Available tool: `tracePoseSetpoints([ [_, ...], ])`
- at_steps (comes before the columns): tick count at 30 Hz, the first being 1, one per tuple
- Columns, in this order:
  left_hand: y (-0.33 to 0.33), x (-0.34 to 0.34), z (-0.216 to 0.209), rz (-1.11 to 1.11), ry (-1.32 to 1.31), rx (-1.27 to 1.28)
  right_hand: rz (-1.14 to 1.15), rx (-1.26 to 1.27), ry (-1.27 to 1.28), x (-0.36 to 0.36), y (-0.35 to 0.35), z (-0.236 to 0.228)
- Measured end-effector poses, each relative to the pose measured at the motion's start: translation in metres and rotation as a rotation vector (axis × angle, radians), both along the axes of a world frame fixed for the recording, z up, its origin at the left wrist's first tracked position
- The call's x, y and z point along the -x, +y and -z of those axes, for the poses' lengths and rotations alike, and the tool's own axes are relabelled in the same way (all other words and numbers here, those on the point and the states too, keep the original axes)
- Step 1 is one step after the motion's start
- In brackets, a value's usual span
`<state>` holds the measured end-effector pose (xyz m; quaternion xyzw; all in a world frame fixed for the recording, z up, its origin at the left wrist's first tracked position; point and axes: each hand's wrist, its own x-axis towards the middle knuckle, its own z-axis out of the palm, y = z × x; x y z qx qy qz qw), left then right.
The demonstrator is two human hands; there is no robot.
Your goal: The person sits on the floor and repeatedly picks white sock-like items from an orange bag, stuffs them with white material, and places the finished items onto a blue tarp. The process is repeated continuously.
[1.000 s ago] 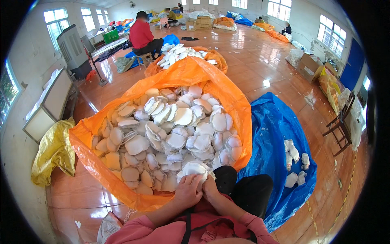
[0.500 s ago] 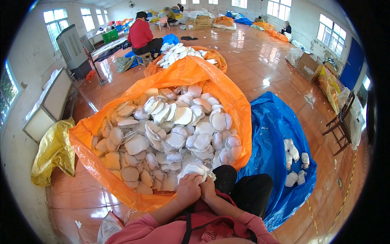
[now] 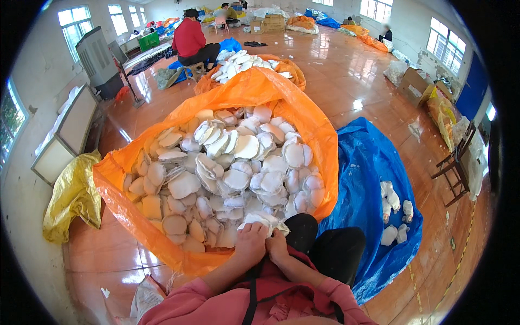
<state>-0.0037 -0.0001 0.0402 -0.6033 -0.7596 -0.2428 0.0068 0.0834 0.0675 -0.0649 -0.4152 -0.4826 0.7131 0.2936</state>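
My left hand (image 3: 251,242) and my right hand (image 3: 277,245) are side by side at the near edge of the big orange sack (image 3: 319,130). Both are closed on a bundle of white pads (image 3: 264,219), with the fingers curled over its near side. How many layers the bundle has is hidden by my fingers. Beyond it, the sack holds a heap of rounded white pads (image 3: 236,179), many in small stacks, some yellowish on the left.
To the right spreads a blue sheet (image 3: 360,162) with several white rolled bundles (image 3: 390,196). A yellow sack (image 3: 73,195) lies left. Ahead, a person in red (image 3: 188,39) sits beside another pile of white pads (image 3: 244,66). A wooden chair (image 3: 457,165) stands far right.
My hands stay together on the bundle, the left hand's fingers now reaching further over its top. The view has shifted slightly.
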Motion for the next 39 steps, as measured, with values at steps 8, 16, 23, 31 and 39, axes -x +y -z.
tracePoseSetpoints([
  [8, 0.009, 0.011, 0.019, -0.121, -0.034, -0.218, 0.043, -0.396, -0.39, 0.005, 0.002, -0.023],
  [16, -0.003, 0.009, 0.012, -0.115, 0.082, -0.149, -0.029, -0.566, -0.377, -0.001, 0.001, -0.03],
  [23, 0.02, 0.037, 0.063, -0.32, -0.007, -0.157, -0.03, -0.617, -0.466, 0.006, 0.0, -0.033],
  [31, 0.012, 0.053, 0.033, -0.106, 0.116, 0.016, -0.128, -0.72, -0.42, -0.008, 0.002, -0.048],
  [39, 0.005, 0.089, 0.021, 0.304, 0.181, 0.222, -0.355, -0.725, -0.369, -0.015, -0.002, -0.034],
])
